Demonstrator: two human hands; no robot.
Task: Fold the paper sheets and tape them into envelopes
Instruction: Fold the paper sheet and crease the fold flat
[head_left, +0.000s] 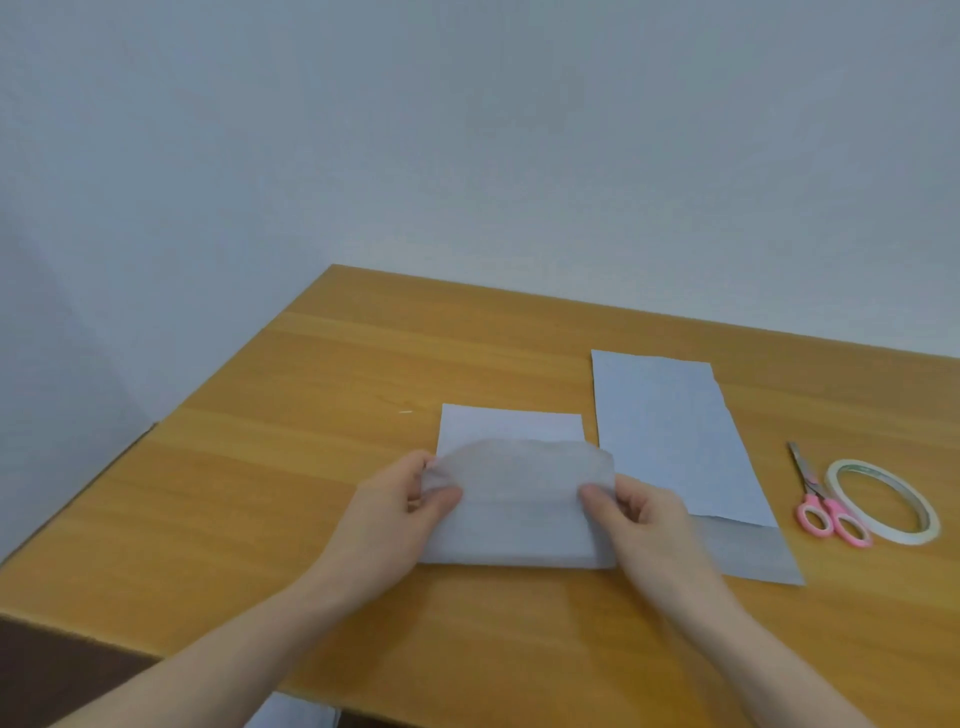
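Head view: left hand (400, 506) and right hand (636, 512) each pinch a side of the paper sheet (511, 499) mid-table, curling its near half over to fold; tape (883, 501) waits far right.

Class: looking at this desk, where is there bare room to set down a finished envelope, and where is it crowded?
Free: the wide left part of the desk, left of the folded sheet, and the far strip behind both sheets. Crowded: the right side, where the flat sheet, scissors and tape lie close together.
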